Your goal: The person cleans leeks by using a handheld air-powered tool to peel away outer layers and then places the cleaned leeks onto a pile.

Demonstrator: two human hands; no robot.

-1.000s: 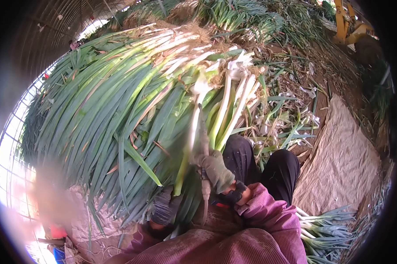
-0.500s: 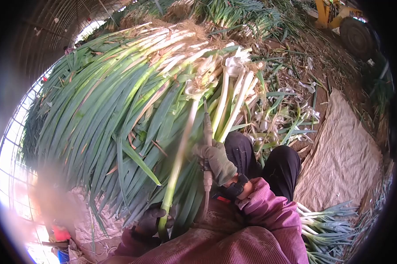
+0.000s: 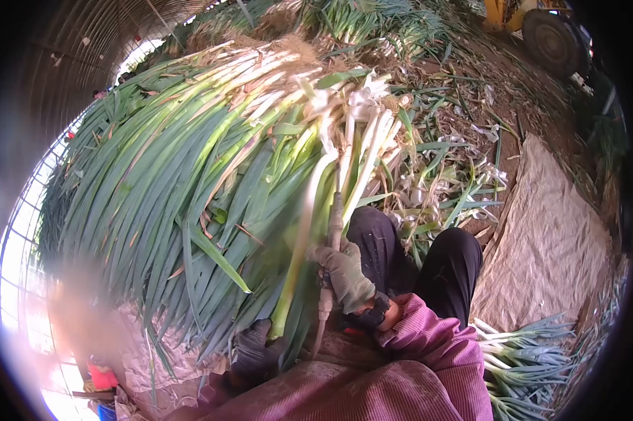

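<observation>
Nearest the camera, a purple sleeve (image 3: 429, 351) fills the low edge, with black knees (image 3: 415, 259) just beyond it. The left hand (image 3: 255, 351), in a dark glove, is closed around the green end of one leek (image 3: 299, 245), which runs up from it, blurred, toward the big heap. The right hand (image 3: 344, 270), in a grey glove, is wrapped around a slim tool (image 3: 328, 266) held upright just right of that leek; a hose hangs from its lower end. Its tip meets the leek's pale shaft, though blur hides the contact.

Left of and beyond the leek lies the heap (image 3: 190, 161) of leeks, leaves fanning down and left, white shafts and roots at the top. Right of the leek, past the knees, a tan sack cloth (image 3: 548, 245) is spread on the dirt floor (image 3: 492, 119). At the cloth's near edge lies a small bunch of trimmed leeks (image 3: 520, 358). Between leek and cloth, loose peelings (image 3: 443, 189) litter the floor.

Farther off, more leeks are piled at the top, and a wheel (image 3: 548, 38) of a yellow vehicle stands at top right. The arched ribs of a tunnel roof (image 3: 71, 49) curve over the far left.
</observation>
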